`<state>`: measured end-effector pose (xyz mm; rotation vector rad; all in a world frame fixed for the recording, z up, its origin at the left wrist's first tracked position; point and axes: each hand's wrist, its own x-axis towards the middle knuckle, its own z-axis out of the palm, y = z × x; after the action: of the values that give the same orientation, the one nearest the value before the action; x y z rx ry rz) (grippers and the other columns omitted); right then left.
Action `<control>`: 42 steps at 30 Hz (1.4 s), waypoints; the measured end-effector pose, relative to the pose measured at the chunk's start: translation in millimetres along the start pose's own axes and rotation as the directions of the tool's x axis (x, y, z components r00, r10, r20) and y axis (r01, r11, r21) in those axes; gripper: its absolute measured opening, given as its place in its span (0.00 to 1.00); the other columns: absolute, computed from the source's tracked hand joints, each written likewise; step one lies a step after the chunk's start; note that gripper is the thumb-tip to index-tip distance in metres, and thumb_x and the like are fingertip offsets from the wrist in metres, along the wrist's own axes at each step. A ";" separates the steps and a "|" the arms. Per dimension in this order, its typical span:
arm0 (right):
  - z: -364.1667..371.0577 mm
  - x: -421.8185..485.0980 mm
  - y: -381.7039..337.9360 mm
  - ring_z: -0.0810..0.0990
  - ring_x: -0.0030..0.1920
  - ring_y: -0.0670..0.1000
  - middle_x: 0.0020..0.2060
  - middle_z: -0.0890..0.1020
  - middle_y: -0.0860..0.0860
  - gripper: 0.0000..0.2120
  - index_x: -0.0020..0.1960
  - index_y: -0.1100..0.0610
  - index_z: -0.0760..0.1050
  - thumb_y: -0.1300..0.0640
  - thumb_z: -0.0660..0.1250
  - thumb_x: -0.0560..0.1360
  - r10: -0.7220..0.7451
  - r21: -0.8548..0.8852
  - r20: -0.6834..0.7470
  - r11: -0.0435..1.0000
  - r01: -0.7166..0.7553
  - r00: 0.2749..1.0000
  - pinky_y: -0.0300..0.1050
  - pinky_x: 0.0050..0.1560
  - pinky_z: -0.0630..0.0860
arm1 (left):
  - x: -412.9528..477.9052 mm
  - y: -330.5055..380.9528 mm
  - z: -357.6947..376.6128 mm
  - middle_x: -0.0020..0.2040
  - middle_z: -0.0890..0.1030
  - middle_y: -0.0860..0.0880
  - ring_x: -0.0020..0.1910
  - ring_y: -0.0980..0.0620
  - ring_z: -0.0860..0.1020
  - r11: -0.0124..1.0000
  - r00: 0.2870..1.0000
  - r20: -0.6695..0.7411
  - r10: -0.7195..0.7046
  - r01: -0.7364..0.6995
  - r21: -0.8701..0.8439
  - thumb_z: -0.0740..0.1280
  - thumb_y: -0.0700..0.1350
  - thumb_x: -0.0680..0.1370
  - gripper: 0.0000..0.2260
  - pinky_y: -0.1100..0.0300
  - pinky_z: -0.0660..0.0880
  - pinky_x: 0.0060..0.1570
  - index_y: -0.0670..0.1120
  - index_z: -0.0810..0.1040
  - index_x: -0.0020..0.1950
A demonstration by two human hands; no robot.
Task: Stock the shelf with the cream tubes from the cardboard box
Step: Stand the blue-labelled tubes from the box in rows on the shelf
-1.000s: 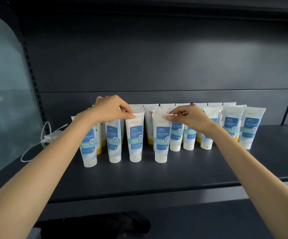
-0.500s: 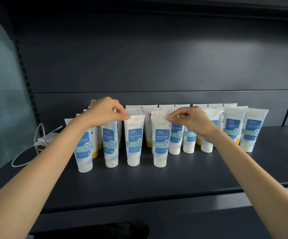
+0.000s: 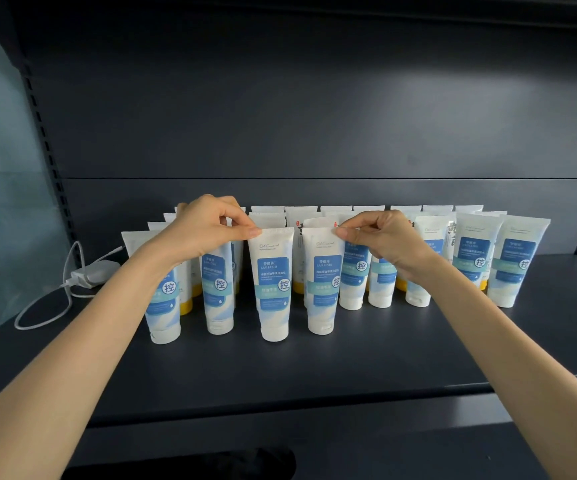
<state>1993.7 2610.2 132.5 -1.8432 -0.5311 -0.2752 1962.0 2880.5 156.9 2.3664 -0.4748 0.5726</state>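
The left grip (image 3: 207, 230) pinches the top crimp of one cream tube (image 3: 273, 285) between thumb and forefinger, and the right grip (image 3: 384, 237) pinches the crimp of the neighbouring tube (image 3: 323, 282) the same way. Both stand cap-down, side by side at the front of the dark shelf (image 3: 314, 368), with matching tubes (image 3: 512, 265) ranked behind and beside them. A white charger (image 3: 93, 271) lies at the shelf's left end.
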 end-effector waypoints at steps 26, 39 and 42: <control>-59.0 54.0 -15.8 0.78 0.40 0.45 0.41 0.84 0.48 0.10 0.46 0.55 0.83 0.50 0.71 0.72 -0.038 -0.632 0.041 0.773 0.055 0.998 0.33 0.40 0.72 | 85.2 44.4 21.5 0.41 0.79 0.66 0.47 0.65 0.73 0.910 0.973 0.220 0.071 -0.153 0.384 0.63 0.66 0.72 0.15 0.56 0.53 0.55 0.58 0.83 0.45; -48.9 65.9 -8.4 0.74 0.38 0.44 0.45 0.79 0.48 0.13 0.51 0.57 0.82 0.50 0.72 0.71 0.059 -0.761 0.186 0.640 0.106 0.981 0.33 0.36 0.67 | 101.9 46.6 60.0 0.38 0.78 0.64 0.47 0.60 0.74 0.884 0.964 0.265 0.015 -0.137 0.447 0.66 0.56 0.75 0.06 0.55 0.54 0.49 0.58 0.81 0.42; -47.3 65.4 -7.6 0.74 0.45 0.47 0.50 0.80 0.50 0.13 0.52 0.58 0.82 0.51 0.71 0.72 0.065 -0.764 0.186 0.637 0.103 0.980 0.37 0.45 0.67 | 99.9 45.2 63.1 0.39 0.79 0.63 0.49 0.60 0.75 0.891 0.972 0.233 0.023 -0.125 0.436 0.67 0.55 0.76 0.04 0.56 0.56 0.51 0.59 0.80 0.43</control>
<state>2050.4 2582.2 183.2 -2.7419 -0.6236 -0.3730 2042.1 2787.3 187.2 2.8870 -0.5853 0.4931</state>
